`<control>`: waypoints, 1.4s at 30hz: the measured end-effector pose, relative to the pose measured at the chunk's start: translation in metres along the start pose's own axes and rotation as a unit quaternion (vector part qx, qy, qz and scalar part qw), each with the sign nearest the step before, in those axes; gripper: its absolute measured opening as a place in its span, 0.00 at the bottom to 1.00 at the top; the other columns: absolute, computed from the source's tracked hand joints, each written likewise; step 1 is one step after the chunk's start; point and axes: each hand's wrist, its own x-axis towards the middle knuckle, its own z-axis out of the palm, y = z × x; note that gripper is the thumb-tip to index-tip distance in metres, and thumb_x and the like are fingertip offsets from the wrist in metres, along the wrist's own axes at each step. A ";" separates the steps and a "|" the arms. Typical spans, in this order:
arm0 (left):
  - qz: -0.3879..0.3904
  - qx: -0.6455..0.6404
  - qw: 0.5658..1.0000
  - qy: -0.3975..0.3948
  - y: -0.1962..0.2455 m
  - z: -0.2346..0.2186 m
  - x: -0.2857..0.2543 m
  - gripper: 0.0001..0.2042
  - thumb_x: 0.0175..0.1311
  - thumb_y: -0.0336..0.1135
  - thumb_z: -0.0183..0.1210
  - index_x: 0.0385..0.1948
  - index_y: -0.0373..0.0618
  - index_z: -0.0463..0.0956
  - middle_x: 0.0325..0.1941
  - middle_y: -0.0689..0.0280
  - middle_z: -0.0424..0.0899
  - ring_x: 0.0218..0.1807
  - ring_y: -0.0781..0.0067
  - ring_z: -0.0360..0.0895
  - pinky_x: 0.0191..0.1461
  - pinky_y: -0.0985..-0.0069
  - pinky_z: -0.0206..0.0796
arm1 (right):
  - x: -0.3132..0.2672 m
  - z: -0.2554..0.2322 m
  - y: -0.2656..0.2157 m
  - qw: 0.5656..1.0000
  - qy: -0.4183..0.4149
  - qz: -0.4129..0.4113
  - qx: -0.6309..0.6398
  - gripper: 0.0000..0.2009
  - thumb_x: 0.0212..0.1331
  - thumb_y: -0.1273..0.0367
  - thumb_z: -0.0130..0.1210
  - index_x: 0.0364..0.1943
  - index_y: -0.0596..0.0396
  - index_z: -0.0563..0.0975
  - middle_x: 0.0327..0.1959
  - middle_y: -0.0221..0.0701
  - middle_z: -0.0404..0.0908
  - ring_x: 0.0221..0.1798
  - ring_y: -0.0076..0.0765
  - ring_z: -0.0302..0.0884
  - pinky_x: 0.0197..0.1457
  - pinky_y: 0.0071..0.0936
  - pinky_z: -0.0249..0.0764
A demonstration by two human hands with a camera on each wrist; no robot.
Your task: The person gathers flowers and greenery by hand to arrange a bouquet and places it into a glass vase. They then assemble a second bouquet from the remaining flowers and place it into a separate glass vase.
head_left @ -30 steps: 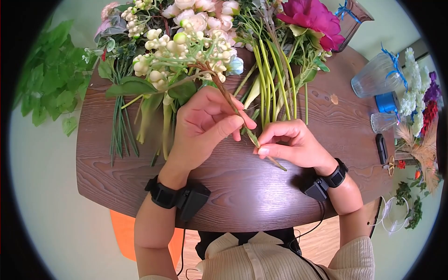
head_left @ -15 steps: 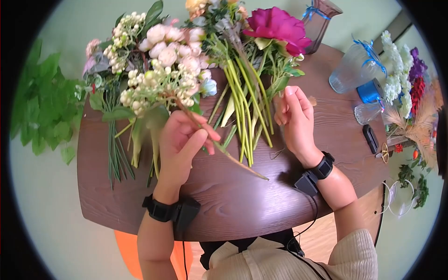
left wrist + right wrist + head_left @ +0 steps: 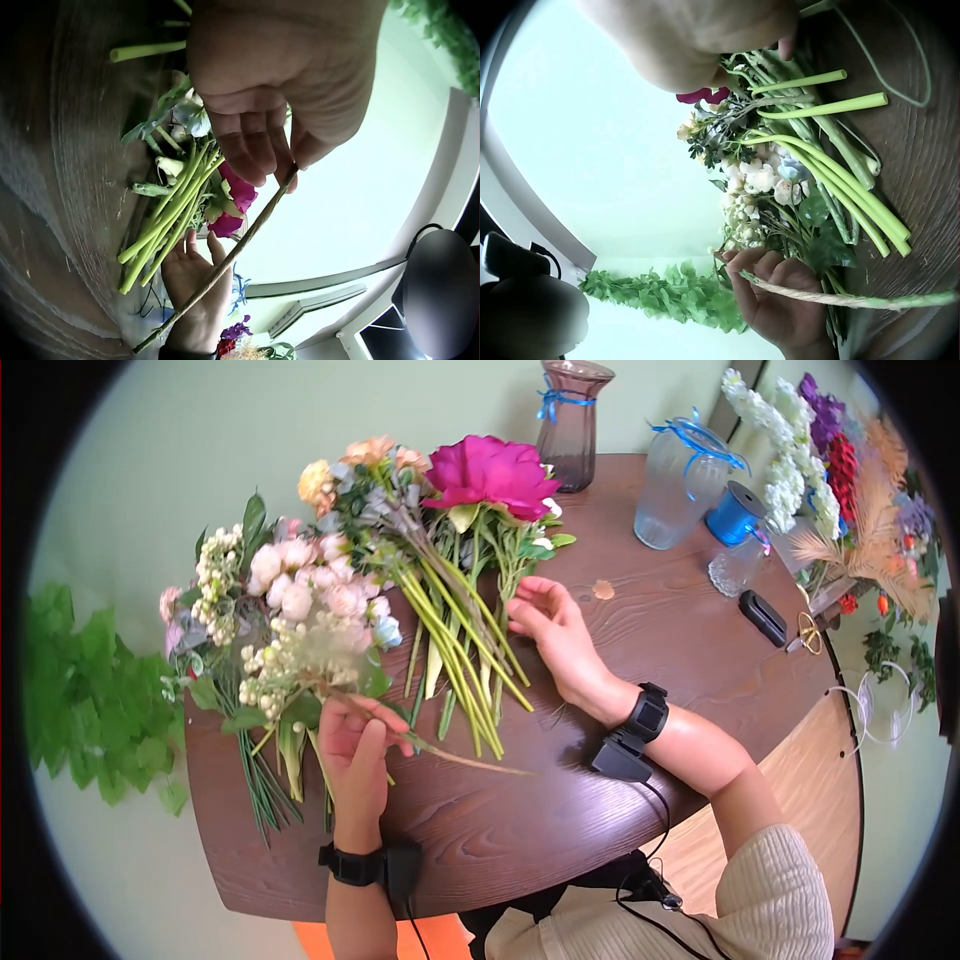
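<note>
My left hand [image 3: 355,755] pinches a brown stem [image 3: 465,760] between thumb and fingers; its upper end leads toward white berries [image 3: 285,670], blurred in the head view. The stem's free end points right over the table. In the left wrist view the stem [image 3: 247,236] slants down from the fingertips. My right hand [image 3: 565,645], fingers slightly bent, is beside the leafy stems under a magenta flower [image 3: 492,475]; whether it touches them I cannot tell. In the left wrist view the right hand's [image 3: 196,289] fingers look loosely extended.
Pink-white flowers [image 3: 300,585] and thick green stems [image 3: 460,680] lie across the table [image 3: 640,650]. Toward the right are a purple-tinted vase [image 3: 572,430], a clear vase [image 3: 665,490], blue ribbon spool [image 3: 735,515], small glass [image 3: 735,568], black case [image 3: 763,618] and scissors [image 3: 808,632].
My right hand has let go of the brown stem and moved up and away to the leafy stems. The left hand, holding the stem, has moved left and lower in the head view, which has shifted too.
</note>
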 end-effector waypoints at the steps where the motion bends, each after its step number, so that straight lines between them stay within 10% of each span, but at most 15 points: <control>1: -0.002 -0.005 1.000 -0.002 0.000 0.000 0.000 0.07 0.57 0.21 0.46 0.35 0.43 0.63 0.29 0.61 0.74 0.30 0.75 0.72 0.27 0.79 0.67 | -0.002 0.001 -0.005 1.000 -0.008 0.020 0.017 0.25 0.51 0.70 0.55 0.51 0.64 0.58 0.47 0.37 0.66 0.49 0.28 0.65 0.49 0.24 0.66; 12: 0.000 -0.008 1.000 -0.002 -0.003 -0.001 -0.001 0.07 0.58 0.23 0.47 0.37 0.43 0.63 0.28 0.60 0.75 0.28 0.75 0.72 0.27 0.79 0.67 | 0.006 -0.007 -0.015 0.979 -0.076 0.151 0.118 0.08 0.58 0.66 0.50 0.37 0.55 0.70 0.24 0.21 0.70 0.21 0.12 0.61 0.23 0.10 0.62; 23: 0.009 0.015 1.000 -0.025 -0.004 -0.006 -0.002 0.08 0.60 0.27 0.48 0.40 0.43 0.62 0.29 0.61 0.74 0.27 0.76 0.71 0.29 0.79 0.66 | 0.007 0.000 -0.020 0.952 -0.044 -0.299 -0.056 0.10 0.60 0.70 0.47 0.43 0.56 0.68 0.26 0.21 0.70 0.27 0.14 0.65 0.31 0.14 0.65; 27: 0.009 -0.015 1.000 -0.021 -0.001 -0.002 -0.001 0.08 0.57 0.22 0.47 0.37 0.42 0.64 0.28 0.60 0.76 0.29 0.76 0.72 0.29 0.80 0.67 | -0.013 0.000 -0.035 0.985 -0.112 -0.129 0.001 0.11 0.60 0.70 0.47 0.45 0.56 0.68 0.18 0.16 0.66 0.20 0.10 0.58 0.22 0.11 0.58; 42: 0.006 0.023 1.000 -0.009 0.001 -0.004 0.000 0.10 0.56 0.20 0.47 0.39 0.41 0.64 0.29 0.59 0.75 0.30 0.73 0.73 0.30 0.79 0.67 | -0.056 0.019 -0.024 0.958 -0.236 -0.100 -0.129 0.13 0.60 0.70 0.46 0.47 0.61 0.69 0.23 0.24 0.70 0.25 0.14 0.62 0.30 0.16 0.63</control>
